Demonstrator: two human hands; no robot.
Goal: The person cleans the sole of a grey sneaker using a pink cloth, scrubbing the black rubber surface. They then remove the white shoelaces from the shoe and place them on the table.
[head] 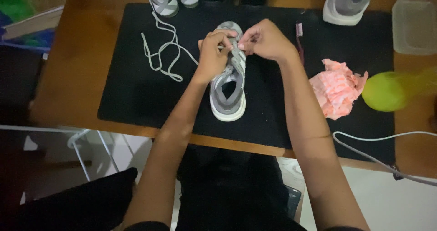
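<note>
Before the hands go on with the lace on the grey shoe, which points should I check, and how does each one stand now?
1. Shoe lies flat on the black mat: ok.
2. Left hand and right hand both at the lace near the toe end: ok.
3. Lace tip gripped between fingers: cannot tell, fingers hide it.
4. Loose lace lies apart from the shoe, not tangled with it: ok.
5. Pink cloth and brush are away from the hands: ok.
6. Light good enough for the eyelets: not ok, dim.
</note>
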